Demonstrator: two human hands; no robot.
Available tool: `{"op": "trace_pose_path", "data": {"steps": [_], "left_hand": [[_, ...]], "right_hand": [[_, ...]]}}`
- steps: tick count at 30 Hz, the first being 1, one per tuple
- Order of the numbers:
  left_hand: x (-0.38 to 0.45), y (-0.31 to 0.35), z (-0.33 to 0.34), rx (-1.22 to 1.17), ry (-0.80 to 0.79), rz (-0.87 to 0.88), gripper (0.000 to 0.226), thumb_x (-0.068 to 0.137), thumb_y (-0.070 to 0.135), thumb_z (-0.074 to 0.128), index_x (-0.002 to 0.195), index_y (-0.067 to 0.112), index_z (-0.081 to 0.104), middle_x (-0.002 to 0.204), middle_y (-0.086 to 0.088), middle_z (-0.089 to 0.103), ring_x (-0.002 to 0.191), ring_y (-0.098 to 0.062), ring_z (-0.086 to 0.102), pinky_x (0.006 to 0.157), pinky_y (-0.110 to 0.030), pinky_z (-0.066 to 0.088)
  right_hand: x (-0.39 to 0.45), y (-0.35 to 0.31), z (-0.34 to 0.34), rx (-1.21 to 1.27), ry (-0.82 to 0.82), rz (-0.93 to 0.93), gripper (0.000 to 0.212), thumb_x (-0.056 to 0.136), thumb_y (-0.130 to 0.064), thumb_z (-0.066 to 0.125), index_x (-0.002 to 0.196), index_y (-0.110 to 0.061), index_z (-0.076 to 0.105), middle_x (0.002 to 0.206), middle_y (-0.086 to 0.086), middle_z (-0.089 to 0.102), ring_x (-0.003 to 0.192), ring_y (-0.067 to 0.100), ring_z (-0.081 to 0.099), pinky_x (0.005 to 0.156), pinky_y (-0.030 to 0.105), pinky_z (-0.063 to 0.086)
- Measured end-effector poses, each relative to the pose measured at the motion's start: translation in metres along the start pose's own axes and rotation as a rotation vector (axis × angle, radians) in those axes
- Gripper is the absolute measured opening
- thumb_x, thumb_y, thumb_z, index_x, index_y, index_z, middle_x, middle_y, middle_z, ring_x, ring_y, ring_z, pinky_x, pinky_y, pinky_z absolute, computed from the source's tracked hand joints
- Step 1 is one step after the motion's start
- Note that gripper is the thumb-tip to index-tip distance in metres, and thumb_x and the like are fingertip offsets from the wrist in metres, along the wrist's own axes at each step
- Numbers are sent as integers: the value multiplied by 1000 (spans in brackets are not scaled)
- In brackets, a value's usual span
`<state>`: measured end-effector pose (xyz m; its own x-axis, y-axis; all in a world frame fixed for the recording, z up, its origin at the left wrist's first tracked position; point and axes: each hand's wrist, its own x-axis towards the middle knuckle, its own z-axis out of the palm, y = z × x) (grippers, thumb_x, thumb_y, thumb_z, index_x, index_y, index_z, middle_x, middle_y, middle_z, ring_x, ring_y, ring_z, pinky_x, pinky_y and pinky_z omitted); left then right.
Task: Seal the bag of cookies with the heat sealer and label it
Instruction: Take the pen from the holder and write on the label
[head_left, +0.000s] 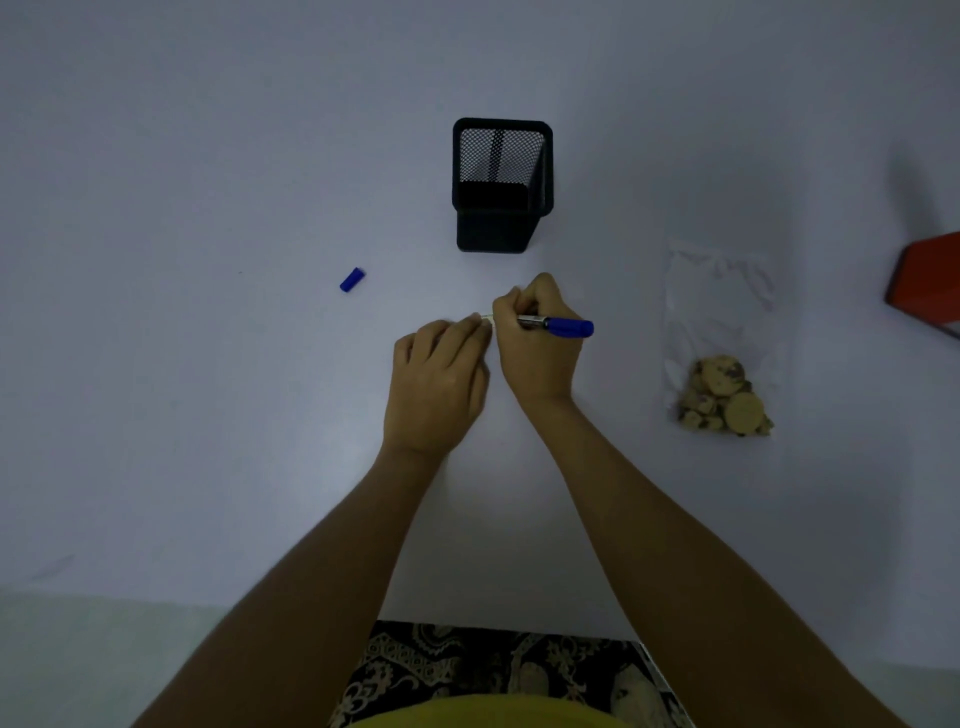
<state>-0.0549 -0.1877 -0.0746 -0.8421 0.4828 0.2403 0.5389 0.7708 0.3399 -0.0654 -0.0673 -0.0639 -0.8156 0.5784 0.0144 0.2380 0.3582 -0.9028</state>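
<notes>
Cookies in their bag (719, 364) lie well right of the right hand (537, 343) gripping the marker (563, 326), while the left hand (441, 384) presses flat.

We see only a corner of the red object (930, 280), the rest cut off by the right edge. The marker (563, 326) shows its blue end alone; its tip lies hidden inside the right hand (535, 338). Of the label (487, 317) we glimpse a pale sliver between the right hand and the left hand (439, 384); any writing is concealed. The upper part of the clear bag (719, 338) fades against the table (208, 415), so we cannot tell its seal.
</notes>
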Motion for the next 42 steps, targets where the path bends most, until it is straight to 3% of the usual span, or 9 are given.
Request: {"op": "trace_pose_path", "data": {"steps": [3, 6, 15, 20, 24, 28, 33, 42], "left_hand": [[1, 0, 0, 6, -1, 0, 31, 87, 15, 59, 117, 8, 63, 115, -7, 68, 104, -24, 59, 88, -35, 39], [1, -1, -1, 14, -6, 2, 32, 87, 15, 59, 118, 8, 63, 115, -7, 68, 104, -24, 59, 88, -34, 38], [1, -2, -1, 22, 0, 6, 32, 87, 16, 58, 118, 9, 63, 116, -6, 68, 104, -22, 57, 87, -34, 38], [1, -1, 0, 20, 2, 5, 32, 87, 15, 58, 118, 9, 64, 116, -6, 68, 104, -23, 59, 87, -34, 39], [-1, -1, -1, 16, -5, 8, 33, 87, 16, 59, 119, 10, 63, 116, -6, 67, 105, -23, 58, 87, -34, 38], [-2, 0, -3, -1, 13, 5, 31, 86, 14, 60, 117, 10, 64, 114, -6, 68, 104, -22, 58, 85, -35, 40], [-2, -1, -2, 4, 6, 3, 31, 87, 16, 60, 117, 9, 64, 114, -6, 68, 104, -23, 58, 86, -34, 39], [0, -2, 0, -7, 28, 9, 31, 85, 15, 61, 115, 8, 64, 112, -8, 69, 101, -24, 60, 86, -35, 41]], "right_hand": [[0, 1, 0, 7, 20, -12, 35, 88, -5, 57, 63, -18, 36, 53, -3, 41, 47, 6, 40, 47, 10, 35], [1, 0, 1, 19, 30, 32, 40, 87, -5, 55, 61, -25, 32, 52, -4, 40, 48, 14, 43, 47, 19, 40], [1, 0, 1, 24, 61, 45, 45, 86, -2, 56, 62, -29, 29, 53, -7, 39, 50, 14, 41, 48, 23, 40], [1, 1, 1, 14, 65, 40, 44, 86, -2, 56, 61, -28, 30, 54, -7, 40, 51, 13, 42, 49, 21, 40], [-1, 0, 1, -1, 106, -27, 34, 89, -5, 58, 65, -16, 37, 55, 2, 44, 50, 11, 41, 49, 13, 37], [-4, -1, 1, -16, 54, -136, 30, 88, -8, 65, 65, -10, 45, 57, 8, 50, 50, 16, 47, 49, 17, 42], [-3, -2, 0, 92, 24, -71, 32, 86, -16, 70, 66, -2, 49, 56, 10, 52, 52, 14, 48, 53, 10, 42], [0, 3, 0, 16, -12, -83, 31, 85, -2, 64, 67, -15, 43, 55, -3, 48, 48, -3, 49, 48, 4, 37]]}}
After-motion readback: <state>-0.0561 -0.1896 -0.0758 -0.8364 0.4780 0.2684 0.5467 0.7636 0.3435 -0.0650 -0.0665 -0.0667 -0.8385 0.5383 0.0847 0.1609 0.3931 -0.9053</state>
